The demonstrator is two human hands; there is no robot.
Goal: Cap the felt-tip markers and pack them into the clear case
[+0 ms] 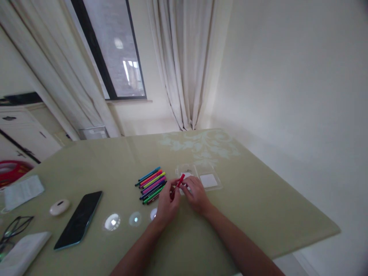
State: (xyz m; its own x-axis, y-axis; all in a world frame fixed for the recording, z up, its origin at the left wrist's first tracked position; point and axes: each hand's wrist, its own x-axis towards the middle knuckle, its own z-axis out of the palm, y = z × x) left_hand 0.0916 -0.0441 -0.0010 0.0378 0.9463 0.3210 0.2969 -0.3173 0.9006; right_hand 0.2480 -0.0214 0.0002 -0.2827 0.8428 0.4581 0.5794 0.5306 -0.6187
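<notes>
A red marker (180,180) slants up between my two hands, its lower part hidden by fingers. My left hand (169,203) is closed around it. The fingers of my right hand (197,193) are pinched together against the marker's side. Just left of my left hand lies a row of several colored markers (152,184), blue, pink, yellow, purple, dark and green among them. An open clear plastic case (216,175) lies flat behind my right hand, with a white card (208,180) in its right half. My hands partly cover its left half.
On the left of the green table (258,199) lie a black phone (79,218), a white rounded case (59,207), a face mask (24,191), eyeglasses (17,228) and a white box (24,253). A wall (301,96) borders the right side. Curtains (184,57) hang behind.
</notes>
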